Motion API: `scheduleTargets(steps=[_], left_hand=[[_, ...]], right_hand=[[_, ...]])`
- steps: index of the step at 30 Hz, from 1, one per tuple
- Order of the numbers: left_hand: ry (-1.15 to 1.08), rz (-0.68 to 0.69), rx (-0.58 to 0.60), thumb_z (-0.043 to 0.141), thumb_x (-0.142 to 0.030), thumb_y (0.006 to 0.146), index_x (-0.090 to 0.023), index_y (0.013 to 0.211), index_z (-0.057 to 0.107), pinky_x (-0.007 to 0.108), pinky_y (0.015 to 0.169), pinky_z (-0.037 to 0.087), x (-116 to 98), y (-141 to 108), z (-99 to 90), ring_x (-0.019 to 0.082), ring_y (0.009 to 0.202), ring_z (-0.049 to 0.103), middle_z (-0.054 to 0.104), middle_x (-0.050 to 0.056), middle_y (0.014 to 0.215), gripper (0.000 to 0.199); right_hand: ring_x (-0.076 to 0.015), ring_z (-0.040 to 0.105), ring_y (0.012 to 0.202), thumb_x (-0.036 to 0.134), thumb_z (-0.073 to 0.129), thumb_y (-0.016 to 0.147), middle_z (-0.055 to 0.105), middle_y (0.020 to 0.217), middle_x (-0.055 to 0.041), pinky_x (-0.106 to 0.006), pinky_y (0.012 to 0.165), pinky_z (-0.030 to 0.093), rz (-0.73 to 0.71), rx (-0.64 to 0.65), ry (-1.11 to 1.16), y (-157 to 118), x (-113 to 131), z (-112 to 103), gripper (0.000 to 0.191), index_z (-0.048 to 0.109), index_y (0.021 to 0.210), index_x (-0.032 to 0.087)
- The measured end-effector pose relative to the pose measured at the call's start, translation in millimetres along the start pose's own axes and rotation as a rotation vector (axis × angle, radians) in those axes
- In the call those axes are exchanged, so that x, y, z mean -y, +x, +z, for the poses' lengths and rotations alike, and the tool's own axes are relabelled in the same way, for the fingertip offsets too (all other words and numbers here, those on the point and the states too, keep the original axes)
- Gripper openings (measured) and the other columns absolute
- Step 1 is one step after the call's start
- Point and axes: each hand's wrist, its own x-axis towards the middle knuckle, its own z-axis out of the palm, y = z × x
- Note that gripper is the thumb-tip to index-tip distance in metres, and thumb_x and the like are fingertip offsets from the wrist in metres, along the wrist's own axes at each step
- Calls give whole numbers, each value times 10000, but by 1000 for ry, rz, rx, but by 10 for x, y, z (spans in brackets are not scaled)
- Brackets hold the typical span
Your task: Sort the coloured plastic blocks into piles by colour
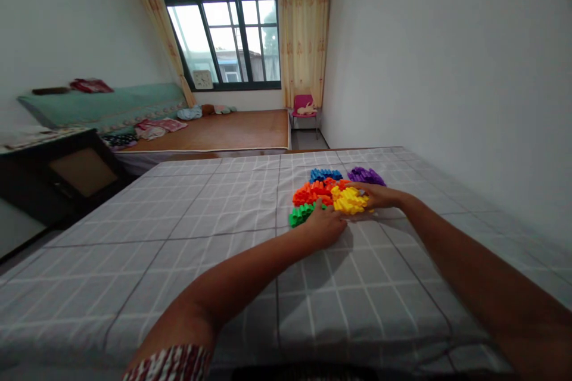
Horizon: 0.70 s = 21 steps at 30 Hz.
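Presently | left hand (328,226) is resting at green pieces (300,215), grip unclear | right hand (379,195) is touching yellow pieces (349,201), whether closed on any, cannot tell | orange pieces (308,193) are lying beyond green, then blue pieces (325,175); purple pieces (366,176) are sitting nearest cloth's (223,286) far right corner | bed (232,131) is standing past far edge

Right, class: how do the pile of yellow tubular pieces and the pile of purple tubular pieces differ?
Colour: the pile of yellow tubular pieces is bright; the pile of purple tubular pieces is dark.
Place: the yellow pile lies nearer the person; the purple one is farther back and to the right.
Hands: the right hand is at the yellow pile; the purple one lies beyond that hand.
Shared: both are heaps of many small pieces.
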Motion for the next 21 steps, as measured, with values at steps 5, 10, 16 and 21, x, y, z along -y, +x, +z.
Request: scheduleTargets(steps=[5, 10, 16, 21], left_hand=[[-35, -145, 73, 480, -332, 897, -202, 1121, 617, 586, 958, 365, 345, -549, -66, 288, 1041, 550, 617, 118, 1120, 293], [-100, -231, 128, 585, -430, 817, -232, 1215, 548, 523, 928, 428, 675, -1129, -139, 308, 1151, 498, 561, 112, 1232, 446], [-111, -424, 100, 531, -271, 860, -270, 1220, 549, 431, 951, 443, 1097, -1780, -126, 263, 1184, 501, 539, 81, 1280, 360], [-221, -597, -23, 511, -302, 882, -255, 1111, 598, 371, 955, 476, 1407, -2277, -22, 227, 1185, 520, 525, 64, 1318, 249]], right_hand=[[-284, 569, 1152, 339, 686, 669, 565, 1340, -83, -410, 984, 457, -87, 40, 53, 597, 528, 273, 803, 446, 1426, 220], [-269, 585, 1122, 353, 701, 700, 610, 1259, -87, -408, 973, 466, -141, 33, 59, 1122, 1024, 556, 736, 487, 1389, 207], [-259, 572, 1152, 372, 667, 783, 587, 1312, -62, -434, 1000, 458, -146, -93, 63, 1629, 1614, 824, 600, 515, 1355, 273], [-285, 561, 1144, 367, 646, 840, 615, 1249, -82, -454, 997, 448, -198, -150, 175, 1886, 2169, 986, 480, 561, 1292, 233]])
